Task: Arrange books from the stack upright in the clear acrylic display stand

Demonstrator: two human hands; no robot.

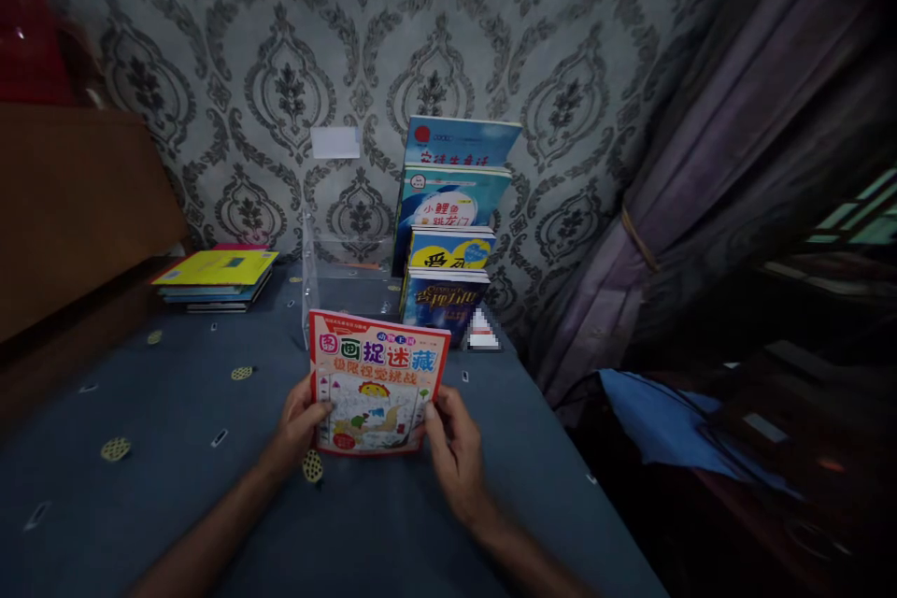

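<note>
A red-bordered picture book (378, 383) with a colourful cover is held upright, tilted slightly, above the table. My left hand (301, 416) grips its left edge, thumb on the cover. On the right edge, my right hand (452, 439) is closed the same way. Just behind it stands a clear plastic tiered book rack (308, 271). Its right side carries several books in steps: a dark blue book (441, 304) in front, a yellow and blue book (452, 249), a teal book (455, 196) and a tall blue book (462, 138) at the back. The book hides the rack's lower front.
A stack of books (217, 280) with a yellow one on top lies at the left. Beyond it is a brown box (77, 196). A tied purple curtain (631, 224) hangs past the right edge of the cloth-covered table (210, 523). Patterned wallpaper rises behind.
</note>
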